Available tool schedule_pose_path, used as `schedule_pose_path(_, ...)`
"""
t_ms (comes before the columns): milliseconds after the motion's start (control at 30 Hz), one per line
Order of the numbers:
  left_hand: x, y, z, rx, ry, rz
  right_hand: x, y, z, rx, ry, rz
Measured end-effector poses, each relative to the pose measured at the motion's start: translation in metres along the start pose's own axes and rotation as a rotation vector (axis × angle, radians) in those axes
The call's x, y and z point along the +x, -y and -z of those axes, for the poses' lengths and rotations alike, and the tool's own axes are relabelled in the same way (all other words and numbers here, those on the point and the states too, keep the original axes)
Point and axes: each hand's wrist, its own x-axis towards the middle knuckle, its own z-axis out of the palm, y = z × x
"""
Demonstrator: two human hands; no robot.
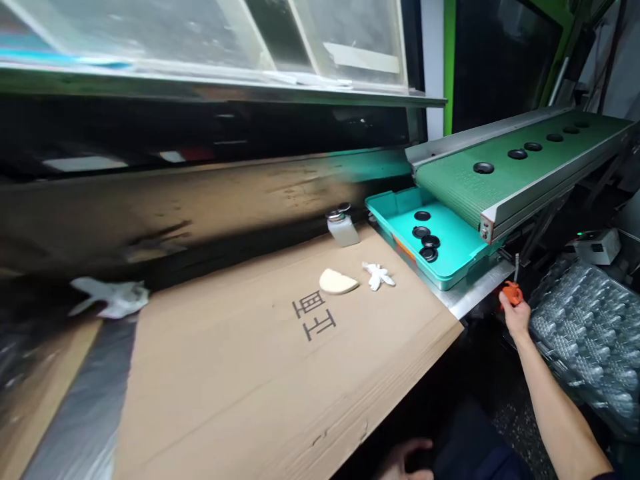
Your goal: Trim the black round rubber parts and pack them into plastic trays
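Note:
My right hand is stretched out to the right, closed around an orange-handled tool with a thin grey tip pointing up. Its exact kind is hard to make out. Beside that hand lies the corner of a teal tray with several round black plastic parts in it. Low in the picture, my left hand shows only in part, below the front edge of the cardboard sheet. Its visible fingers are apart and nothing shows between them.
A green conveyor belt carries more black parts above the tray. On the cardboard are a pump bottle, a cream half-round pad and crumpled white tissue. Clear plastic trays are stacked at the right.

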Motion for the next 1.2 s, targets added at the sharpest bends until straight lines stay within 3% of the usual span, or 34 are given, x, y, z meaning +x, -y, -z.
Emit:
schedule_pose_path(67, 0.003, 0.002, 0.001, -0.177, -0.086, -0.015, -0.025, 0.020, 0.026, -0.001, -0.069, 0.038)
schedule_pose_path(100, 0.005, 0.002, 0.001, -0.315, -0.146, -0.020, -0.042, 0.030, 0.042, -0.010, -0.014, 0.076)
schedule_pose_path(133, 0.008, 0.002, 0.000, -0.472, -0.216, -0.016, -0.059, 0.040, 0.057, -0.032, 0.099, 0.105)
schedule_pose_path(233, 0.022, 0.003, -0.004, -0.886, -0.376, 0.064, -0.117, 0.059, 0.094, -0.256, 0.710, 0.005)
schedule_pose_path(267, 0.029, 0.004, -0.006, -0.975, -0.416, 0.100, -0.136, 0.061, 0.101, -0.379, 0.835, 0.030)
schedule_pose_path(367, 0.047, 0.007, -0.015, -1.102, -0.491, 0.170, -0.188, 0.059, 0.099, -0.851, 1.236, 0.186)
schedule_pose_path(433, 0.056, 0.007, -0.021, -1.122, -0.509, 0.172, -0.213, 0.058, 0.083, -1.072, 1.364, 0.314)
schedule_pose_path(600, 0.058, 0.004, -0.022, -1.103, -0.536, 0.098, -0.227, 0.066, 0.046, -1.161, 1.437, 0.469)
schedule_pose_path(800, 0.041, 0.004, -0.014, -0.971, -0.588, -0.036, -0.217, 0.073, 0.038, -1.173, 1.445, 0.409)
schedule_pose_path(967, 0.034, 0.009, -0.022, -0.648, -0.682, -0.275, -0.213, 0.078, 0.031, -1.163, 1.433, 0.382)
schedule_pose_path(1033, 0.035, 0.008, -0.024, -0.673, -0.704, -0.257, -0.214, 0.078, 0.030, -1.164, 1.424, 0.385)
schedule_pose_path(1200, 0.042, 0.004, -0.020, -0.995, -0.627, -0.021, -0.217, 0.076, 0.033, -1.146, 1.434, 0.407)
